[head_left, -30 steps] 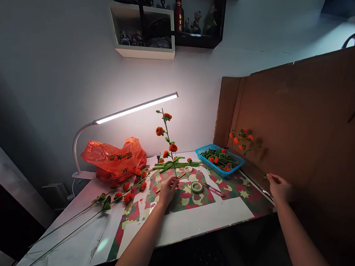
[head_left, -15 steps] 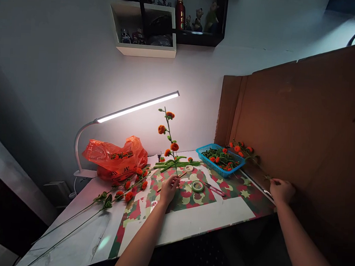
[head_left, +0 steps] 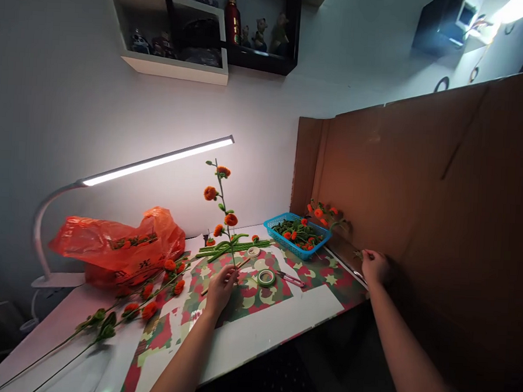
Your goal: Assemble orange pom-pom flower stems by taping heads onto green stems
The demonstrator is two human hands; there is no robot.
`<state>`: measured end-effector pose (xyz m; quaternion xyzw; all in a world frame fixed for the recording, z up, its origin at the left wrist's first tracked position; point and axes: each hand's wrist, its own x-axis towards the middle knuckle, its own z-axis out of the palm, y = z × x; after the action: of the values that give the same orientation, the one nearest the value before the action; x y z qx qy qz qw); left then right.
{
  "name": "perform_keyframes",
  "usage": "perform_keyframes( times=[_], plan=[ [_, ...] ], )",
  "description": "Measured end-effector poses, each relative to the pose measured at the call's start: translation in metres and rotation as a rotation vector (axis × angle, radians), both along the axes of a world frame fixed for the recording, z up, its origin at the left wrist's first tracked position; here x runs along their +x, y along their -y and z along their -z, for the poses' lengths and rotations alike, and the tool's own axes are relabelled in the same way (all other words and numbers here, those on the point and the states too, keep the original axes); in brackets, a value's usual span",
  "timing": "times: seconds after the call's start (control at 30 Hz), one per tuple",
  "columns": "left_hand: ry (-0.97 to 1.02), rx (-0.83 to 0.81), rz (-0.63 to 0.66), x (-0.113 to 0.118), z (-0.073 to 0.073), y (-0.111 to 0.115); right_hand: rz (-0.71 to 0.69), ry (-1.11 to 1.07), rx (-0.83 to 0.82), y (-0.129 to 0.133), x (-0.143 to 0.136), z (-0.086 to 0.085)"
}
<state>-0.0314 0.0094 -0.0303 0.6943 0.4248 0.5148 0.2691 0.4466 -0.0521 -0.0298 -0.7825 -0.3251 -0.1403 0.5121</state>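
My left hand (head_left: pixel 221 288) is closed around the lower stem of an upright flower branch (head_left: pixel 230 220) with several orange blooms and small green leaves. Over by the cardboard, at the table's right edge, my right hand (head_left: pixel 376 268) is closed with fingertips pinched together; what they hold is too small to make out. Just beyond those fingers, another branch of orange flowers (head_left: pixel 318 213) leans behind the blue basket (head_left: pixel 294 251). A roll of green tape (head_left: pixel 266 278) and pink-handled scissors (head_left: pixel 293 279) lie on the mat between my hands. A thin wooden stick (head_left: pixel 243 263) lies near my left hand.
An orange plastic bag (head_left: pixel 122 259) with flowers stands at left under a lit desk lamp (head_left: pixel 158 162). Finished-looking flower branches (head_left: pixel 101 326) lie in front of it. Green stems (head_left: pixel 223 249) and a white tape roll (head_left: pixel 253 252) lie at the back. Tall cardboard (head_left: pixel 397 185) borders the right.
The view has turned to the right, so the table's things appear farther left. My left hand keeps its hold on the flower branch, and my right hand stays by the cardboard.
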Motion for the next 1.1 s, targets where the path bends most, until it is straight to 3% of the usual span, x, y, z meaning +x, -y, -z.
perform_keyframes(
  times=[0.7, 1.1],
  plan=[
    [-0.051, -0.029, 0.0, -0.004, 0.001, -0.002, -0.065, 0.036, -0.228, -0.018, 0.009, -0.028],
    [0.017, -0.031, -0.003, 0.002, 0.001, 0.002, -0.061, -0.061, -0.327, -0.027, -0.003, -0.019]
  ],
)
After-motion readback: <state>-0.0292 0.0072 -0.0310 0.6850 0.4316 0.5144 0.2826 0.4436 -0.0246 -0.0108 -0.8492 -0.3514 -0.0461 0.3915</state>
